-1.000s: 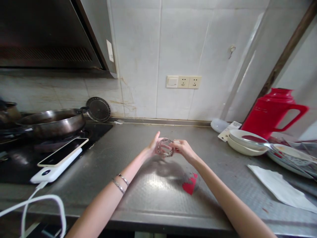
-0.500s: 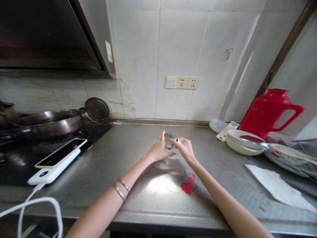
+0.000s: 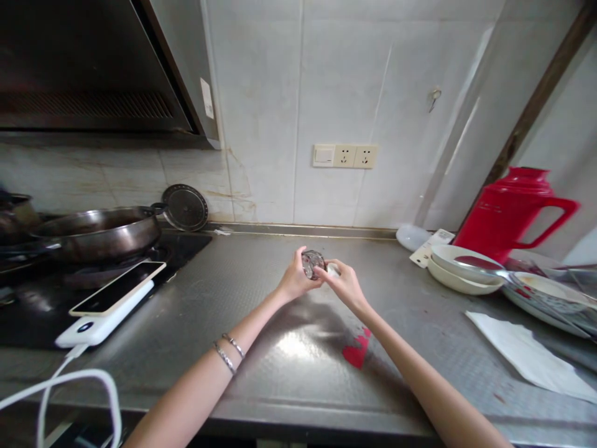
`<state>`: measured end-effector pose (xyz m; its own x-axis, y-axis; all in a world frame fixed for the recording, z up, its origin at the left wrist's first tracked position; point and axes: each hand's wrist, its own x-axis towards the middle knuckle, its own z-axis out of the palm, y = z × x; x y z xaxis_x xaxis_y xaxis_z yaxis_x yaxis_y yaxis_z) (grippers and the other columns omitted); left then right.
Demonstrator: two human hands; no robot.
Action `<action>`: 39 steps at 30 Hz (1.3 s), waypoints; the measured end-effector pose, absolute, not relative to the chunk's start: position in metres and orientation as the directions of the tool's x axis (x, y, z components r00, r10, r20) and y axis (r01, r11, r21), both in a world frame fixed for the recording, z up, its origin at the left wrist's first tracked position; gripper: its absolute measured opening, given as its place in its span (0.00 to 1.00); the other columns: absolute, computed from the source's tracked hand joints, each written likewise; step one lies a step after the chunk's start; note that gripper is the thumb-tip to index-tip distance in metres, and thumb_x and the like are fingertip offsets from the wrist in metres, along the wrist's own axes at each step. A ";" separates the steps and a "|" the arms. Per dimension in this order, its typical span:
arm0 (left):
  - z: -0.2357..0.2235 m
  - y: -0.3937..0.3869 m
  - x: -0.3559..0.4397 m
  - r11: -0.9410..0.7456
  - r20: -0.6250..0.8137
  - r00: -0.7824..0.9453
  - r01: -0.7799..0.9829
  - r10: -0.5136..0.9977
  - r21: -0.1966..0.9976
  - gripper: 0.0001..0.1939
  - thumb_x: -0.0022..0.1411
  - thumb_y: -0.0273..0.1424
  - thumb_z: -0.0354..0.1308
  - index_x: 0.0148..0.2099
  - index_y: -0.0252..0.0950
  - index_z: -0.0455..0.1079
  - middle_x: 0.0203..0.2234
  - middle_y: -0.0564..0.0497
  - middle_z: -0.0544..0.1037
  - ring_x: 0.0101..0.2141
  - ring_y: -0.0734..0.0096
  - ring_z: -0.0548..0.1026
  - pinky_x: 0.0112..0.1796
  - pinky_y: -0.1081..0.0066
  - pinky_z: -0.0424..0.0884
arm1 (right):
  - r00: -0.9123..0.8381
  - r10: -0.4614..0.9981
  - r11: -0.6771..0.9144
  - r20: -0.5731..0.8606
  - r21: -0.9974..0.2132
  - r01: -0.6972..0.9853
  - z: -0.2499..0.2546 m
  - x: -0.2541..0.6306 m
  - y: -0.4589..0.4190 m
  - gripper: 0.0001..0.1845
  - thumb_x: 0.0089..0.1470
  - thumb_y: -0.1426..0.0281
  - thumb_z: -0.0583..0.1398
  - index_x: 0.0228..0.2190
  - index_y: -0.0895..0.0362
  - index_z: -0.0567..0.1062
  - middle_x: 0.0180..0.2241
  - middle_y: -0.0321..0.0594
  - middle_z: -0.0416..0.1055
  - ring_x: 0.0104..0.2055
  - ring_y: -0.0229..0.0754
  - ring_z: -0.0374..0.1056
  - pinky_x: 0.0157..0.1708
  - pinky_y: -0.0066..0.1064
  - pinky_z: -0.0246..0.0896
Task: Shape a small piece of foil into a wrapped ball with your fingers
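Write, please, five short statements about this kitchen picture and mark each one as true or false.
1. The left hand holds a small, round, shiny object. True.
2. The right hand is far from that object. False: its thumb is at the object.
3. A black-screened phone lies on a white rectangular device. True.
4. The silver metal bracelets are on the right arm. False: they are on the left.
5. The red plastic flask is right of both hands. True.

Red jug [image 3: 508, 214] beside stacked bowls [image 3: 459, 281]; 2 sockets [image 3: 344, 157] on wall [image 3: 261, 93]; pan [image 3: 109, 244] on stove [image 3: 40, 323].
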<state>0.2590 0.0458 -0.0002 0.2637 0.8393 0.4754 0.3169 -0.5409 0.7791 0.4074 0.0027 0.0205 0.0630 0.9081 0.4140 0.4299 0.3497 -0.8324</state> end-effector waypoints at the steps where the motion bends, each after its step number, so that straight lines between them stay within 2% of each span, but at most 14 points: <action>1: 0.001 0.048 0.257 -0.544 0.480 0.265 0.300 0.836 0.783 0.48 0.44 0.37 0.68 0.62 0.37 0.46 0.50 0.40 0.68 0.49 0.56 0.69 0.50 0.62 0.64 | 0.025 0.914 0.363 0.404 -0.846 0.390 0.022 0.410 0.003 0.22 0.48 0.56 0.58 0.37 0.60 0.76 0.32 0.42 0.74 0.35 0.44 0.68 0.35 0.33 0.62; 4: 0.002 0.054 0.252 -0.572 0.507 0.282 0.243 0.814 0.783 0.46 0.43 0.34 0.68 0.61 0.36 0.47 0.49 0.40 0.68 0.46 0.60 0.70 0.48 0.65 0.65 | -0.072 0.919 0.394 0.388 -0.885 0.247 0.023 0.418 0.006 0.22 0.53 0.61 0.51 0.44 0.59 0.73 0.32 0.40 0.72 0.34 0.42 0.67 0.36 0.34 0.65; 7: 0.001 0.059 0.248 -0.551 0.488 0.303 0.175 0.819 0.816 0.45 0.42 0.31 0.67 0.59 0.35 0.48 0.47 0.42 0.68 0.42 0.64 0.71 0.45 0.66 0.67 | -0.062 0.910 0.414 0.410 -0.889 0.195 0.021 0.424 0.011 0.23 0.51 0.66 0.50 0.48 0.59 0.68 0.28 0.36 0.69 0.30 0.40 0.65 0.32 0.33 0.66; 13: 0.000 0.060 0.247 -0.472 0.410 0.362 0.101 0.837 0.876 0.46 0.38 0.24 0.65 0.58 0.37 0.47 0.42 0.46 0.68 0.33 0.73 0.69 0.32 0.72 0.68 | 0.085 0.789 0.545 0.609 -0.757 0.361 0.023 0.436 0.019 0.17 0.50 0.61 0.59 0.39 0.59 0.72 0.32 0.40 0.74 0.32 0.41 0.69 0.33 0.31 0.65; 18: -0.004 0.050 0.245 -0.418 0.321 0.489 0.099 0.811 0.903 0.45 0.38 0.23 0.64 0.57 0.38 0.46 0.39 0.49 0.67 0.31 0.75 0.69 0.27 0.76 0.67 | 0.100 0.687 0.597 0.720 -0.637 0.488 0.030 0.442 0.014 0.13 0.54 0.62 0.58 0.34 0.57 0.77 0.32 0.42 0.78 0.33 0.43 0.73 0.33 0.30 0.66; 21: -0.004 0.041 0.242 -0.385 0.248 0.550 0.146 0.797 0.911 0.45 0.40 0.25 0.64 0.58 0.38 0.46 0.37 0.50 0.68 0.29 0.75 0.69 0.22 0.78 0.65 | 0.025 0.644 0.631 0.765 -0.548 0.549 0.028 0.437 0.010 0.12 0.57 0.64 0.56 0.37 0.55 0.78 0.36 0.42 0.79 0.38 0.44 0.74 0.38 0.31 0.68; 24: -0.001 0.033 0.242 -0.369 0.220 0.567 0.163 0.794 0.915 0.44 0.40 0.25 0.64 0.58 0.38 0.46 0.34 0.51 0.69 0.26 0.75 0.69 0.18 0.79 0.64 | -0.123 0.640 0.684 0.758 -0.490 0.540 0.020 0.428 0.008 0.13 0.59 0.67 0.55 0.40 0.54 0.78 0.39 0.42 0.78 0.41 0.45 0.75 0.40 0.32 0.69; 29: -0.001 0.033 0.242 -0.421 0.298 0.554 0.107 0.777 0.901 0.39 0.41 0.23 0.63 0.55 0.35 0.51 0.32 0.53 0.69 0.27 0.76 0.69 0.21 0.78 0.66 | -0.299 0.552 0.780 0.779 -0.355 0.515 0.009 0.415 0.004 0.17 0.60 0.73 0.51 0.48 0.53 0.73 0.45 0.43 0.76 0.46 0.43 0.73 0.44 0.34 0.70; 32: -0.008 0.037 0.242 -0.449 0.350 0.531 0.064 0.772 0.891 0.36 0.41 0.22 0.62 0.54 0.35 0.54 0.34 0.52 0.69 0.28 0.76 0.69 0.23 0.78 0.66 | -0.418 0.448 0.840 0.790 -0.212 0.500 0.008 0.413 -0.001 0.21 0.61 0.76 0.49 0.53 0.54 0.69 0.52 0.45 0.70 0.55 0.43 0.66 0.51 0.37 0.67; 34: -0.013 0.040 0.242 -0.438 0.345 0.532 0.054 0.773 0.897 0.35 0.42 0.23 0.61 0.53 0.35 0.54 0.33 0.53 0.69 0.26 0.77 0.69 0.20 0.79 0.64 | -0.474 0.399 0.865 0.785 -0.150 0.479 0.009 0.414 -0.002 0.22 0.61 0.77 0.48 0.54 0.54 0.67 0.53 0.46 0.69 0.57 0.43 0.63 0.53 0.39 0.65; 36: -0.015 0.041 0.243 -0.429 0.336 0.538 0.053 0.773 0.902 0.34 0.43 0.24 0.61 0.53 0.36 0.54 0.32 0.54 0.68 0.25 0.79 0.68 0.19 0.80 0.63 | -0.462 0.399 0.864 0.792 -0.156 0.479 0.008 0.416 0.000 0.22 0.61 0.77 0.49 0.54 0.53 0.67 0.52 0.45 0.70 0.56 0.43 0.64 0.52 0.38 0.66; 39: -0.011 0.038 0.243 -0.426 0.334 0.550 0.045 0.766 0.903 0.34 0.42 0.23 0.63 0.51 0.35 0.54 0.32 0.54 0.67 0.25 0.80 0.67 0.21 0.80 0.63 | -0.334 0.481 0.812 0.811 -0.270 0.517 0.004 0.418 0.005 0.20 0.60 0.76 0.49 0.51 0.51 0.70 0.48 0.43 0.74 0.49 0.42 0.71 0.46 0.35 0.70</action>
<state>0.2430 0.0384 -0.0113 0.5501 0.7655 0.3337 0.0451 -0.4263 0.9035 0.4182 0.0052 0.0045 -0.3335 0.4814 0.8106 0.5168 0.8125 -0.2698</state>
